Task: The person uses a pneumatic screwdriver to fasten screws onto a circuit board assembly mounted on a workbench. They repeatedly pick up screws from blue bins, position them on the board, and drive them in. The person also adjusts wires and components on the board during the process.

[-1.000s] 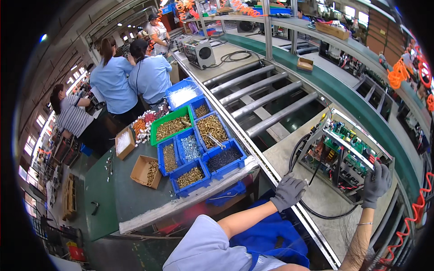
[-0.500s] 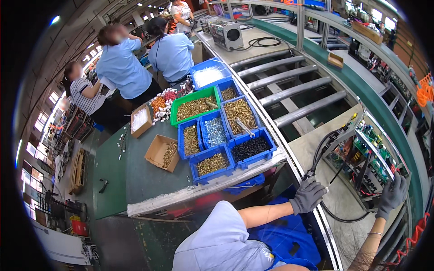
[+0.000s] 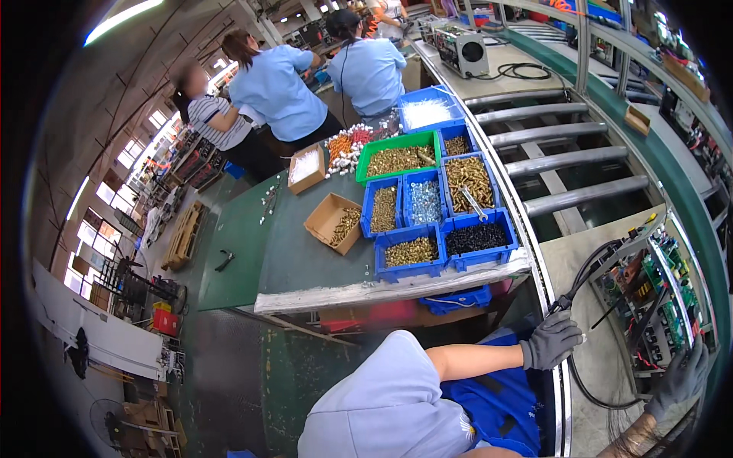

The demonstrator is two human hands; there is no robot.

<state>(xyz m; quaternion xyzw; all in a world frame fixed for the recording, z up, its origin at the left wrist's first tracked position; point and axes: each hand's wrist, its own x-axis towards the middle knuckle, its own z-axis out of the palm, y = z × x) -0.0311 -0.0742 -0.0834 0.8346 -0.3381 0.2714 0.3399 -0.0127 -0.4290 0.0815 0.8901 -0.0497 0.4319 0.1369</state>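
Note:
My left hand (image 3: pixel 553 342), in a grey glove, is closed at the near edge of the conveyor, beside a black cable (image 3: pixel 580 374). A small pale spot shows at its fingertips; what it grips is hidden. My right hand (image 3: pixel 682 375), also gloved in grey, has its fingers stretched along the near right side of an opened metal unit (image 3: pixel 649 305) with green circuit boards and wiring inside. The unit lies on a pale board (image 3: pixel 561 263) over the rollers. A thin black rod or wire (image 3: pixel 607 313) sticks out from the unit towards my left hand.
Left of the conveyor, a table (image 3: pixel 294 263) bears blue bins (image 3: pixel 412 271) of brass fittings and black screws, a green bin (image 3: pixel 372 180) and a cardboard box (image 3: pixel 321 221). A wrench (image 3: pixel 475 204) lies across the bins. Metal rollers (image 3: pixel 565 164) stretch beyond. Several people stand at the back left.
The view has turned left, so the table, bins and unit sit further right in the picture. Both my hands remain near the unit; the right one is slightly lower along its side.

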